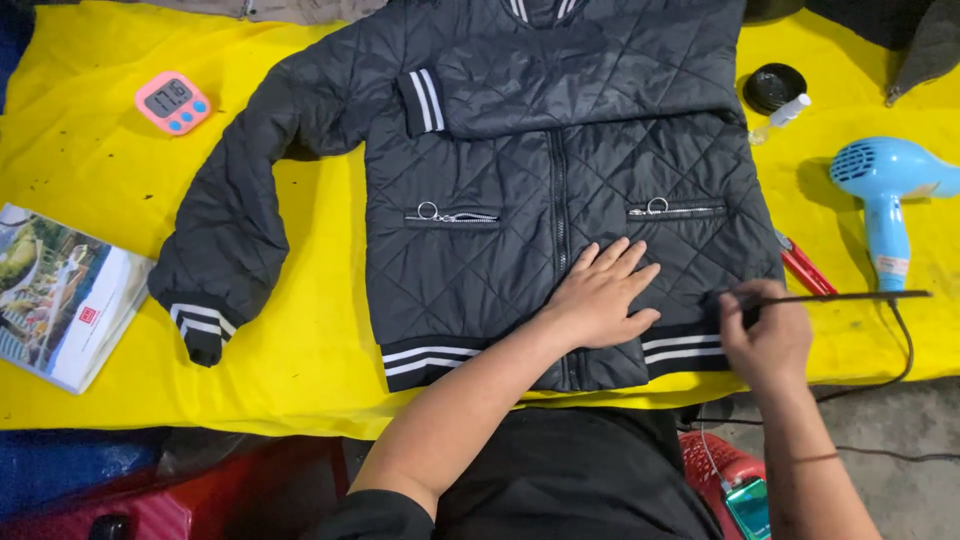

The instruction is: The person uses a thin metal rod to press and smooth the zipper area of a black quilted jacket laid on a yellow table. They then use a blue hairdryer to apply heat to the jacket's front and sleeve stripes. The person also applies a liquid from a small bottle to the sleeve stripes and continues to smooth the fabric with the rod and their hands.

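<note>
A black quilted jacket (480, 170) with white-striped cuffs and hem lies flat on a yellow cloth (90, 180), one sleeve folded across its chest. My left hand (600, 292) rests flat, fingers spread, on the jacket's lower front beside the zipper. My right hand (765, 335) is at the jacket's lower right corner and grips a thin dark stick-like tool (850, 296) that points right, over the cloth.
A pink digital timer (172, 102) and a booklet (60, 295) lie at the left. On the right are a blue hair dryer (885, 200) with its cord, red-handled scissors (803, 265), a small spray bottle (780, 115) and a black round lid (773, 87). A phone (750, 505) sits near my right knee.
</note>
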